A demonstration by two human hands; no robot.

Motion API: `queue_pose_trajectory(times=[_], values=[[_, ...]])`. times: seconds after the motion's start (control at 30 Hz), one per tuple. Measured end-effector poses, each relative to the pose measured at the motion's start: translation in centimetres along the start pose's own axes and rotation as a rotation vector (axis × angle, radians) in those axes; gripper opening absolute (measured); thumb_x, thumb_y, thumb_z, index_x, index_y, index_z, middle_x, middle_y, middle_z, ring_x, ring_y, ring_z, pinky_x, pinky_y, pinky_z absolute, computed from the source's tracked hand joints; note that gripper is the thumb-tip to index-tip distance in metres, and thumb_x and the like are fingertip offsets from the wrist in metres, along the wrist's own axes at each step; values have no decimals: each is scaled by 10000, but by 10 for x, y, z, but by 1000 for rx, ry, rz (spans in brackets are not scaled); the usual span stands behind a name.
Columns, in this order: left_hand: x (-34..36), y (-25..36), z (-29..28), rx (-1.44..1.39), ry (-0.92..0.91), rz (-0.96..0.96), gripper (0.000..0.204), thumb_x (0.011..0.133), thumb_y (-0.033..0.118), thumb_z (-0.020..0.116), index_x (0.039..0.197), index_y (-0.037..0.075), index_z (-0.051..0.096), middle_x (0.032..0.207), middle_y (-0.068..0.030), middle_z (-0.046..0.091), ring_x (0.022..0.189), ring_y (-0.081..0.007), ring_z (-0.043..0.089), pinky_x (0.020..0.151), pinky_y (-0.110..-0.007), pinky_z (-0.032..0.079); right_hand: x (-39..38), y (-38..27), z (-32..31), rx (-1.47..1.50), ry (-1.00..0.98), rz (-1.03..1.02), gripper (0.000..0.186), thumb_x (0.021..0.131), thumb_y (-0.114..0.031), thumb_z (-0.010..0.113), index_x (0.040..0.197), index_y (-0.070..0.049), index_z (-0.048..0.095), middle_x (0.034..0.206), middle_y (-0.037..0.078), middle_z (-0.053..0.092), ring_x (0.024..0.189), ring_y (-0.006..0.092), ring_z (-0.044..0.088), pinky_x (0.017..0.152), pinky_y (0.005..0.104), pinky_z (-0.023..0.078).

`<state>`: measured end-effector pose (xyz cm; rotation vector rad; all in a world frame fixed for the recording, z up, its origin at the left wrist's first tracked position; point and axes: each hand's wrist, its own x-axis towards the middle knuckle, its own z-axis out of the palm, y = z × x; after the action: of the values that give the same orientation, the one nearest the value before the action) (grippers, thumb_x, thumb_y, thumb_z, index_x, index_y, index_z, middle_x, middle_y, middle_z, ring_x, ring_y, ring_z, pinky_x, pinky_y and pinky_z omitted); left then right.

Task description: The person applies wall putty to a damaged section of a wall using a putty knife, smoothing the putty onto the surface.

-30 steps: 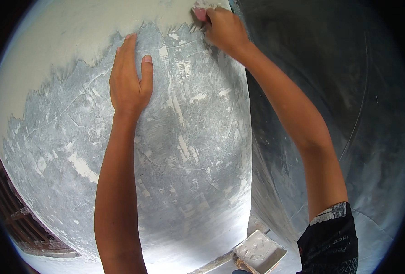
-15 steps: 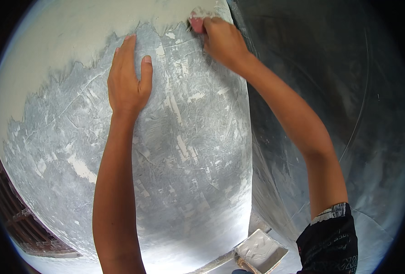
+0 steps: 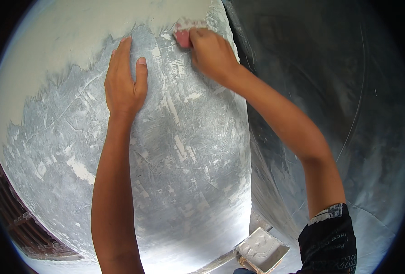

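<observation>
A large curved surface (image 3: 175, 132) fills the middle of the view, grey and mottled with white patches. Cream-coloured filler (image 3: 74, 36) covers its far part, ending in a ragged edge. My left hand (image 3: 125, 80) lies flat on the grey area, its fingertips at that edge and the thumb apart. Farther right, my right hand (image 3: 214, 52) grips a pink spreader (image 3: 183, 38) with white paste along its far edge. The spreader meets the surface near the filler's border; my fingers hide part of it.
A shallow tray (image 3: 262, 250) of pale paste stands at the lower right, below the surface's corner. Dark sheeting (image 3: 312, 91) hangs along the right side. Brown slatted structure (image 3: 29, 223) shows at the lower left, beyond the curved edge.
My right hand has moved left and a little nearer with the spreader. The left hand stays flat in nearly the same place on the surface.
</observation>
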<state>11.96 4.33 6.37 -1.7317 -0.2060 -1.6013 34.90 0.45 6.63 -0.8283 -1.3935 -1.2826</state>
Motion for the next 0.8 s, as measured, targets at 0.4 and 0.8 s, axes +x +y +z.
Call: queue_pose_trajectory(times=[0.4, 0.8], values=[[3, 5, 2, -40, 19, -1, 485, 1005, 277, 467, 1403, 3, 512, 1399, -227, 559, 1321, -383, 523, 1132, -442, 377, 37, 45, -15, -36, 24, 92, 166, 803, -33, 625, 958, 26, 621, 870, 206, 648, 825, 403, 661, 750, 499, 532], [4, 9, 4, -66, 39, -14, 510, 982, 280, 510, 1375, -44, 523, 1367, -258, 576, 1297, -407, 537, 1141, -464, 373, 52, 13, -13, 3, 47, 102, 163, 807, -20, 610, 956, 23, 661, 843, 203, 642, 786, 407, 647, 735, 490, 528]])
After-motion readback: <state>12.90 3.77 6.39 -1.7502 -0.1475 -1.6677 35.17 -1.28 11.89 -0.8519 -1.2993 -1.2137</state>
